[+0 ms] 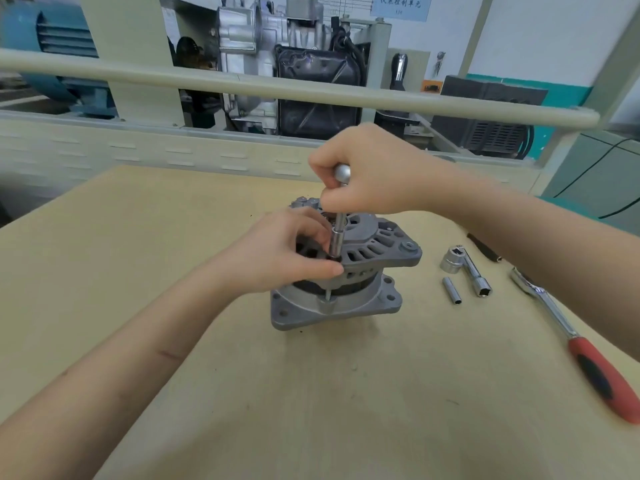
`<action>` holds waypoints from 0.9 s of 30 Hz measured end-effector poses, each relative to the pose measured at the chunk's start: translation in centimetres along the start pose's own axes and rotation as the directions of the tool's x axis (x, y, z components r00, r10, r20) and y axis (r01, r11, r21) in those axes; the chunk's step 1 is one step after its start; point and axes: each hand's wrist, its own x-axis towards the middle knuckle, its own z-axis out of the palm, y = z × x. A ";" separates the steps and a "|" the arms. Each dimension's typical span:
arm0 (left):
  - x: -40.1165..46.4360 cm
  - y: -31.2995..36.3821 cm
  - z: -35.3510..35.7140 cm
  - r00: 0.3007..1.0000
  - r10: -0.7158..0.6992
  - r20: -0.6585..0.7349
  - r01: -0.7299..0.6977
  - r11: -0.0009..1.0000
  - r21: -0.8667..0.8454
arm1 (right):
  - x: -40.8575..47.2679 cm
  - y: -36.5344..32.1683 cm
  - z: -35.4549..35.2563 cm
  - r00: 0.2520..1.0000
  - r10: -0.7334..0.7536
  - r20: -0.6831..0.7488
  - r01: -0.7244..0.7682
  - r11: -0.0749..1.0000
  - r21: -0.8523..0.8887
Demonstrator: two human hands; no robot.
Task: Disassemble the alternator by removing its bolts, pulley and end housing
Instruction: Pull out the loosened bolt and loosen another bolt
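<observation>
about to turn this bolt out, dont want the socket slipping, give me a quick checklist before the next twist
1. Socket upright over the bolt on the alternator: ok.
2. Socket fully seated on the bolt head: cannot tell, fingers hide it.
3. Right hand has a grip on the driver handle: ok.
4. Left hand steadies the socket and housing: ok.
5. Alternator base flat on the table: ok.
6. Ratchet and spare sockets lie apart, to the right: ok.
</observation>
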 end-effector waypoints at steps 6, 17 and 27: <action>0.1 0.2 -0.1 1.000 0.014 0.025 -0.014 1.000 0.025 | -0.3 0.1 0.4 0.997 -0.048 -0.056 0.045 0.998 -0.042; 0.1 -0.1 0.4 0.998 0.034 -0.056 -0.032 0.999 0.043 | 0.1 0.1 0.5 0.996 -0.022 -0.089 0.018 0.999 -0.050; 0.2 -0.1 0.2 0.999 0.004 -0.040 -0.003 1.000 0.028 | 0.1 -0.1 0.6 0.994 -0.016 -0.112 0.009 0.998 -0.070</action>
